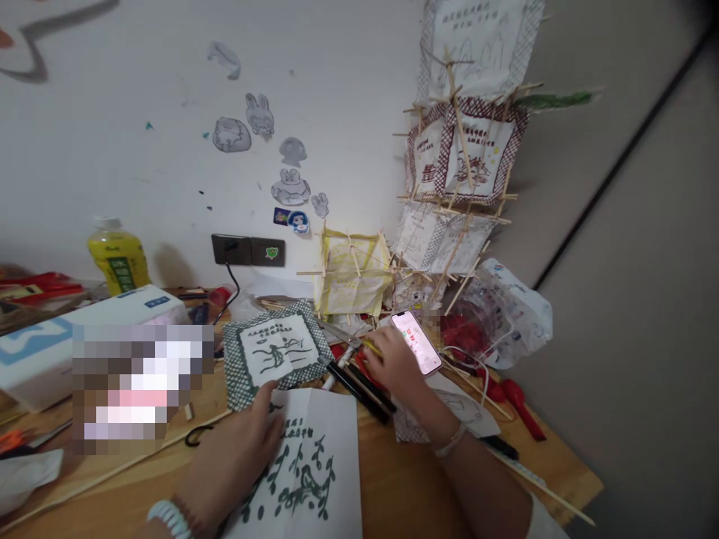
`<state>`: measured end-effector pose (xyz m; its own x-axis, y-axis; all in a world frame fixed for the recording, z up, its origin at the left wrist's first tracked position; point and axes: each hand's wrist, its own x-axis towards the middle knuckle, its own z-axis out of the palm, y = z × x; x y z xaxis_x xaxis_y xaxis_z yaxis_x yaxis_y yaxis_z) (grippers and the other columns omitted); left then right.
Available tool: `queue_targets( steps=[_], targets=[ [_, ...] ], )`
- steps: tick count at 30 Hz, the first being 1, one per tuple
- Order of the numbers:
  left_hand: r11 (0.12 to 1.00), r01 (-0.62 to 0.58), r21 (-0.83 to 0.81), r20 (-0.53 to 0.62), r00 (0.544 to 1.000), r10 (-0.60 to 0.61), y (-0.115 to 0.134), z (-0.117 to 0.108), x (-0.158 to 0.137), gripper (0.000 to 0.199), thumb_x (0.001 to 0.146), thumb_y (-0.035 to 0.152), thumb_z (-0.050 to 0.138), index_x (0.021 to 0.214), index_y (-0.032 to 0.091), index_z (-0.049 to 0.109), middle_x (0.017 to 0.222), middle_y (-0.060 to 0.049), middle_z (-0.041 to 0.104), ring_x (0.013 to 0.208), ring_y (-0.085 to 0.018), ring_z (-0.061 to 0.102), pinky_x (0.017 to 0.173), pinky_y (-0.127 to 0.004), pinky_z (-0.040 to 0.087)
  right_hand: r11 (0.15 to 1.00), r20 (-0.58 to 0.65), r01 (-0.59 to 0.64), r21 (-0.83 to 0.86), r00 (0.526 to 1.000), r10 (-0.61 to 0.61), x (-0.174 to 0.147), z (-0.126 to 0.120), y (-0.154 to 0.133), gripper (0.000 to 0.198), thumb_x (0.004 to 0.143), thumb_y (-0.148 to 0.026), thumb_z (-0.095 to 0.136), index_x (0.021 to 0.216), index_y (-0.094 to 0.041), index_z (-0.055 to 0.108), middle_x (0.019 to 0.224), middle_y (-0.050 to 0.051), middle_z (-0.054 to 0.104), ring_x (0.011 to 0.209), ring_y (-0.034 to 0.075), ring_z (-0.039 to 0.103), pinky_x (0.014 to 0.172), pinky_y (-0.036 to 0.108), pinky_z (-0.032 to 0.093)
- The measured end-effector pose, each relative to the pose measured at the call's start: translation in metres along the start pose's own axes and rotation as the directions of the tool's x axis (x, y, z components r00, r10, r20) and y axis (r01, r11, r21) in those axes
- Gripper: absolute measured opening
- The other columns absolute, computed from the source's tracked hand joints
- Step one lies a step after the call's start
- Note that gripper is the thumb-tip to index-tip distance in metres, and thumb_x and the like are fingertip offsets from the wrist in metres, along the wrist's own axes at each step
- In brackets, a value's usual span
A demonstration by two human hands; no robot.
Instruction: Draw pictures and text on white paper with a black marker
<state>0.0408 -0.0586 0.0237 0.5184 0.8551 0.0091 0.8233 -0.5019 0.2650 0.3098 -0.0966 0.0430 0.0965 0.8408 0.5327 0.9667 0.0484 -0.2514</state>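
My left hand [239, 453] lies over the left edge of a white paper sheet [340, 457] with a green leafy branch drawing and handwriting. One finger stretches out towards a second drawing [281, 344] with a dark green cross-hatched border. My right hand [393, 363] has its fingers curled around the red and yellow handles of a pair of scissors [340, 335], whose blades point left. Part of the handles is hidden by the fingers. Close beside that hand are a lit phone [416, 343] and black markers [356, 391].
A stacked paper-and-stick lantern structure [475, 153] and a yellow paper frame [353, 273] stand against the wall. At left are a tissue box [39, 359], a drink bottle [117, 258] and a long thin stick [117, 464]. A plastic bag [517, 314] sits at right.
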Motion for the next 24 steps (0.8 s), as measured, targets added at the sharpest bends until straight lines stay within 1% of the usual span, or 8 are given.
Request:
queue_targets(
  steps=[2,3,4,7,9,13,18,24],
  targets=[
    [1.000,-0.002,0.020,-0.017,1.000,0.002,0.000,0.001,0.000,0.049,0.093,0.034,0.019,0.131,0.009,0.036,0.084,-0.016,0.070,0.079,-0.032,0.068,0.065,-0.039,0.047,0.989,-0.088,-0.145,-0.026,0.986,0.142,0.006,-0.015,0.032,0.026,0.090,-0.025,0.050,0.108,-0.015,0.065,0.107,0.013,0.064,0.105,0.026,0.052,0.095,0.038,0.037],
    [1.000,-0.007,0.027,-0.026,1.000,0.007,0.000,0.001,0.001,0.049,0.093,0.034,0.019,0.131,0.008,0.037,0.083,-0.016,0.070,0.078,-0.032,0.068,0.064,-0.039,0.047,0.969,-0.130,-0.248,-0.016,0.961,0.244,0.007,-0.022,0.049,0.027,0.089,-0.028,0.052,0.107,-0.015,0.066,0.109,0.013,0.065,0.106,0.027,0.053,0.096,0.040,0.036],
    [0.999,-0.016,0.028,-0.032,0.999,0.016,0.000,0.002,0.001,0.049,0.093,0.034,0.020,0.131,0.008,0.037,0.081,-0.016,0.070,0.076,-0.032,0.068,0.064,-0.038,0.046,0.941,-0.124,-0.338,0.012,0.933,0.337,0.007,-0.027,0.065,0.028,0.087,-0.030,0.054,0.107,-0.016,0.066,0.109,0.012,0.066,0.105,0.027,0.054,0.096,0.040,0.036],
    [0.999,-0.043,0.029,-0.049,0.998,0.044,0.000,0.003,0.003,0.049,0.092,0.034,0.021,0.129,0.007,0.039,0.078,-0.015,0.069,0.075,-0.033,0.068,0.062,-0.039,0.047,0.907,-0.064,-0.419,0.042,0.905,0.421,0.001,-0.030,0.103,0.031,0.082,-0.033,0.058,0.103,-0.011,0.067,0.098,0.014,0.070,0.091,0.026,0.061,0.083,0.037,0.044],
    [0.998,-0.048,0.037,-0.055,0.997,0.050,0.000,0.003,0.003,0.049,0.092,0.033,0.021,0.129,0.007,0.039,0.080,-0.016,0.069,0.077,-0.033,0.068,0.064,-0.039,0.047,0.902,-0.006,-0.427,0.063,0.904,0.428,-0.003,-0.026,0.116,0.031,0.079,-0.034,0.061,0.099,-0.012,0.069,0.094,0.013,0.072,0.083,0.024,0.063,0.075,0.033,0.046],
    [0.998,-0.045,0.033,-0.044,0.998,0.046,0.000,0.001,0.002,0.047,0.092,0.033,0.023,0.129,0.009,0.040,0.084,-0.016,0.070,0.080,-0.033,0.068,0.065,-0.038,0.047,0.906,0.057,-0.409,0.106,0.912,0.405,-0.007,-0.016,0.123,0.027,0.079,-0.032,0.057,0.092,-0.013,0.070,0.090,0.010,0.072,0.077,0.021,0.063,0.068,0.028,0.045],
    [0.999,-0.034,0.024,-0.024,0.999,0.035,0.000,-0.001,0.001,0.047,0.092,0.033,0.024,0.130,0.010,0.040,0.090,-0.017,0.070,0.082,-0.033,0.068,0.065,-0.040,0.047,0.900,0.026,-0.414,0.137,0.910,0.415,-0.009,-0.015,0.122,0.032,0.084,-0.027,0.039,0.077,-0.014,0.067,0.078,0.009,0.070,0.070,0.019,0.059,0.061,0.026,0.042],
    [0.999,-0.039,0.022,-0.013,0.999,0.039,0.001,-0.003,0.001,0.047,0.092,0.035,0.022,0.128,0.011,0.040,0.091,-0.017,0.070,0.084,-0.033,0.068,0.067,-0.041,0.048,0.887,-0.017,-0.437,0.149,0.896,0.444,-0.007,-0.017,0.113,0.031,0.080,-0.028,0.036,0.062,-0.017,0.059,0.063,0.006,0.063,0.060,0.018,0.052,0.054,0.026,0.036]
  ],
)
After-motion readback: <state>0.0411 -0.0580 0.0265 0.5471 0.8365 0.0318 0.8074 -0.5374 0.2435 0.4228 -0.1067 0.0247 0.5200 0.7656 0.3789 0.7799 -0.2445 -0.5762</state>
